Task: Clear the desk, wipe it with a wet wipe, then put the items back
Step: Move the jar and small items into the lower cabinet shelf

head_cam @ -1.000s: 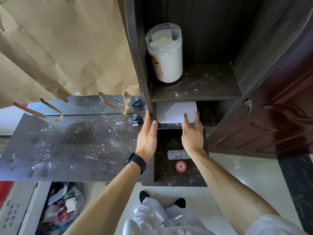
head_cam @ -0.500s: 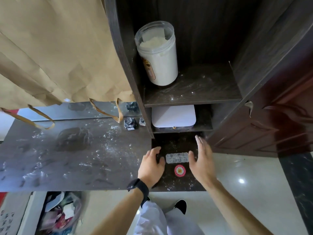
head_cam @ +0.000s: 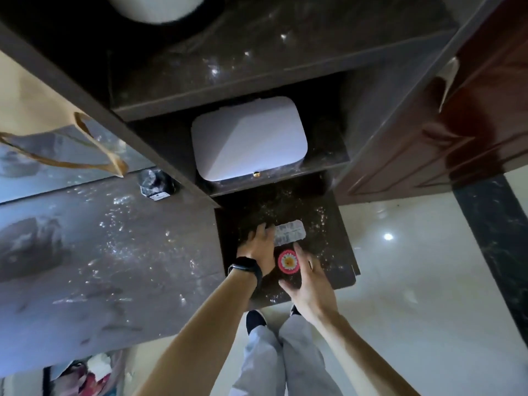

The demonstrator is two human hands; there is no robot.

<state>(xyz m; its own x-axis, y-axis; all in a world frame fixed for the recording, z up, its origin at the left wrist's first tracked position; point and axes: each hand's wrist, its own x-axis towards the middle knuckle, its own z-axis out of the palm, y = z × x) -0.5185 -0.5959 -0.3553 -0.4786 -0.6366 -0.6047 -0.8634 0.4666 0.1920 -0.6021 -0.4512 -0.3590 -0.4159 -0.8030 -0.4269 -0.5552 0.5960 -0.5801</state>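
Right hand (head_cam: 308, 285): spread, just beside disc (head_cam: 288, 261), likely about to lift it.
Left hand (head_cam: 258, 250): fingers bent onto end of pack (head_cam: 290, 232); grip unclear.
Desk (head_cam: 331, 252): dusty, both items flat on it, uncleared.
Box (head_cam: 248, 138): on shelf beyond.

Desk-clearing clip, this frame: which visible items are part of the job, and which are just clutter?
Job: left hand touching the clear blister pack; right hand beside the round red disc; dusty desk.
Lying about: white box on the lower shelf; white jar; paper bag handle; wooden door.
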